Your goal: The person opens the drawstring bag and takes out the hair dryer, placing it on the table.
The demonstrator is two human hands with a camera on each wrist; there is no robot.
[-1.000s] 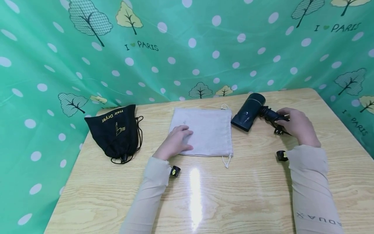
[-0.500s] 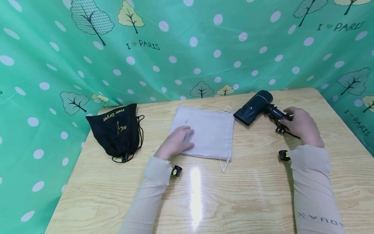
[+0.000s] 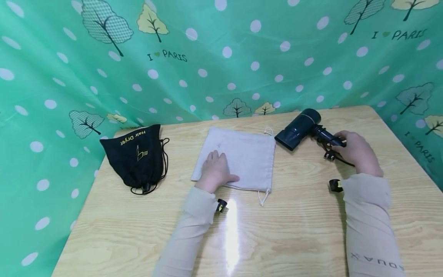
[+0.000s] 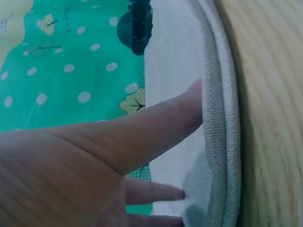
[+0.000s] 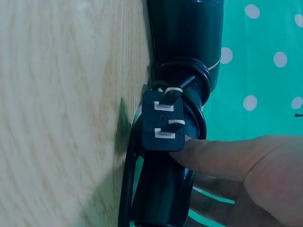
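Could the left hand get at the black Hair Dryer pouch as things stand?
Probably yes: the left hand touches the pale cloth bag, and only bare tabletop shows between that bag and the black pouch, so nothing seems to block it.

From above the near side, the head view looks forward and down over the light wood-grain table (image 3: 277,231) to the far green white-dotted cloth (image 3: 207,23). Both wrist views sit low, turned sideways, facing far: the left close on the flat pale grey fabric pouch (image 3: 247,157), the right close on the glossy black tubular hair dryer (image 3: 298,129). The head view shares both things.
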